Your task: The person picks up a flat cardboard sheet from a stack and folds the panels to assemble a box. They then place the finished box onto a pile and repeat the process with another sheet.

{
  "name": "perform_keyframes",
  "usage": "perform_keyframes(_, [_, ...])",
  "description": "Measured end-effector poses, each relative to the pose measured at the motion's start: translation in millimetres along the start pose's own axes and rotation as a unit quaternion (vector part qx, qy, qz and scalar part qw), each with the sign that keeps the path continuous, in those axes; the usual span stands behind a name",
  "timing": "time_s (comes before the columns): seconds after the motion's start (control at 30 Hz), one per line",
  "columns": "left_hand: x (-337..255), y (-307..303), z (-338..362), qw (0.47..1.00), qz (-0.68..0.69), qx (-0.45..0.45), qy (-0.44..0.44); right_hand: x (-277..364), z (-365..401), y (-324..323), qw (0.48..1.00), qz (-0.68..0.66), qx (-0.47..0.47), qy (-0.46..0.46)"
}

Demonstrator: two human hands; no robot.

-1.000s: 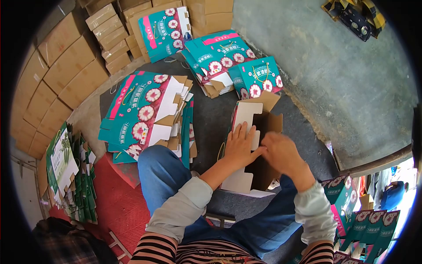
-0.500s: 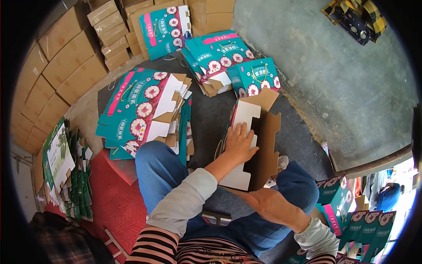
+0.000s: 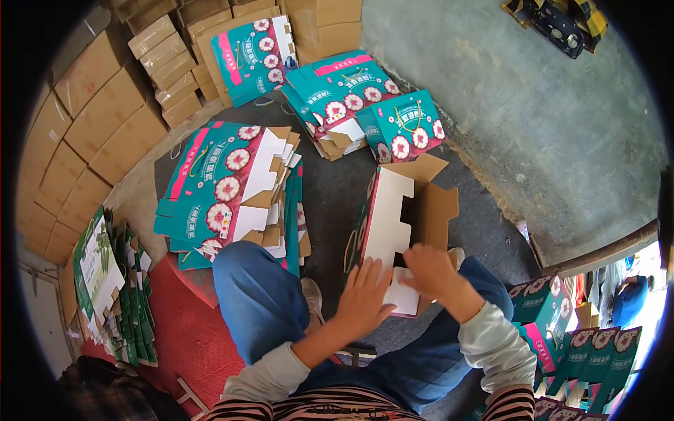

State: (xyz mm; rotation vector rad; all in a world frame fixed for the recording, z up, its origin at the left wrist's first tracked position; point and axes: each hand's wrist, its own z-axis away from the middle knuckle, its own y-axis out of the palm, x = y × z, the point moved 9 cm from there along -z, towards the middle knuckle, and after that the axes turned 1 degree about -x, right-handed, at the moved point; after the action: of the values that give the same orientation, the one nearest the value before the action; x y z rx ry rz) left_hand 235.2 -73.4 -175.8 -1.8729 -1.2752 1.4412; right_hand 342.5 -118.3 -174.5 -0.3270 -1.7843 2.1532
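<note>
An open cardboard gift box [image 3: 385,210] stands between my knees, its white flaps on the left and bare brown inside on the right. My left hand [image 3: 361,298] lies with fingers stretched out against the near left edge of the box. At the near end, my right hand [image 3: 437,274] has its fingers bent down over a white flap [image 3: 402,293]; the fingertips are partly hidden. Left of the box is a pile of flat teal boxes [image 3: 210,182] printed with white-and-red fruit slices.
More teal boxes [image 3: 344,91] lie ahead, with a finished-looking one [image 3: 401,126] beside them. Brown cartons [image 3: 91,91] are stacked at left. Green flat boxes [image 3: 116,288] stand on a red mat [image 3: 182,316]. Teal boxes [image 3: 544,316] stand at right, near a distant person [image 3: 630,300].
My left hand has slid back toward me along the white flap. My right hand has moved up and forward from the near side onto the box's near end.
</note>
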Motion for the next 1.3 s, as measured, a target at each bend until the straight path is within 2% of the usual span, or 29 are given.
perform_keyframes(0.03, [-7.9, 1.8, 9.6, 1.0, -0.014, -0.006, 0.014, -16.5, -10.2, -3.1, 0.995, -0.079, 0.046, 0.046])
perform_keyframes(0.07, [-12.5, 7.6, 15.6, 0.998, -0.053, -0.002, 0.03, -33.1, -22.6, -25.8, 0.989, -0.083, -0.117, 0.041])
perform_keyframes(0.1, [-16.0, 14.7, 19.8, 0.995, -0.091, 0.003, 0.048, -52.3, -26.5, -44.1, 0.956, -0.085, -0.277, 0.038])
perform_keyframes(0.13, [-20.3, 21.2, 23.9, 0.989, -0.129, 0.009, 0.066, -78.7, -37.2, -53.8, 0.939, -0.09, -0.317, 0.094])
perform_keyframes(0.17, [-23.3, 25.8, 26.8, 0.992, -0.105, 0.018, 0.067, -102.5, -46.9, -65.8, 0.917, -0.096, -0.357, 0.149])
perform_keyframes(0.23, [-29.4, 35.4, 28.9, 0.996, -0.06, 0.031, 0.065, -129.6, -62.9, -84.5, 0.884, -0.114, -0.408, 0.199])
perform_keyframes(0.27, [-31.5, 36.7, 24.2, 0.997, -0.048, 0.022, 0.063, -139.7, -79.2, -79.8, 0.904, -0.111, -0.357, 0.206])
perform_keyframes(0.33, [-39.4, 29.7, 10.0, 0.998, -0.031, 0.063, -0.004, -156.4, -99.0, -64.0, 0.937, -0.1, -0.249, 0.224])
perform_keyframes(0.37, [-44.3, 28.3, 1.5, 0.996, -0.019, 0.083, -0.037, -153.9, -103.7, -59.6, 0.955, -0.039, -0.207, 0.208])
perform_keyframes(0.43, [-44.4, 42.5, -4.1, 0.997, -0.034, 0.051, -0.038, -140.1, -113.2, -44.8, 0.976, 0.077, -0.119, 0.166])
perform_keyframes(0.53, [-51.7, 63.3, -2.4, 0.992, -0.119, 0.037, -0.005, -126.2, -99.6, -52.1, 0.968, 0.175, -0.161, 0.08])
perform_keyframes(0.63, [-52.7, 55.0, 17.0, 0.991, -0.129, 0.039, 0.012, -128.6, -55.8, -78.7, 0.965, 0.177, -0.165, 0.096])
perform_keyframes(0.73, [-30.6, 13.9, 13.7, 0.995, -0.094, 0.024, 0.035, -149.2, -7.8, -78.1, 0.965, 0.148, -0.154, 0.153])
perform_keyframes(0.83, [-6.7, 2.7, 14.2, 0.994, -0.078, 0.021, 0.078, -165.8, 16.8, -40.9, 0.97, 0.092, -0.037, 0.22])
perform_keyframes(0.87, [-4.3, 3.5, 13.8, 0.993, -0.072, 0.02, 0.091, -161.1, 24.4, -37.0, 0.976, 0.031, -0.042, 0.211])
perform_keyframes(0.93, [-3.8, 3.0, 12.6, 0.997, -0.02, 0.026, 0.063, -148.8, 34.5, -30.4, 0.976, -0.093, -0.053, 0.189])
perform_keyframes(1.0, [-7.2, 2.9, 14.8, 0.999, 0.018, 0.03, 0.035, -155.5, 42.4, -11.2, 0.965, -0.16, -0.006, 0.206])
perform_keyframes(1.07, [-13.5, 6.5, 17.6, 0.999, 0.042, 0.028, 0.008, -165.4, 50.5, 1.0, 0.939, -0.251, 0.048, 0.228])
perform_keyframes(1.13, [-19.2, 9.6, 18.6, 0.998, 0.049, 0.024, -0.034, -176.5, 61.3, 10.0, 0.889, -0.363, 0.107, 0.258])
perform_keyframes(1.23, [-10.5, 21.0, 25.3, 0.985, 0.109, 0.007, -0.137, -186.4, 76.8, 27.4, 0.828, -0.489, 0.11, 0.252])
perform_keyframes(1.27, [-2.8, 27.0, 27.5, 0.975, 0.137, -0.001, -0.176, -185.6, 76.8, 25.6, 0.85, -0.469, 0.08, 0.225])
perform_keyframes(1.3, [-4.0, 22.4, 25.6, 0.981, 0.118, -0.056, -0.145, -183.3, 78.1, 24.7, 0.87, -0.448, 0.05, 0.198])
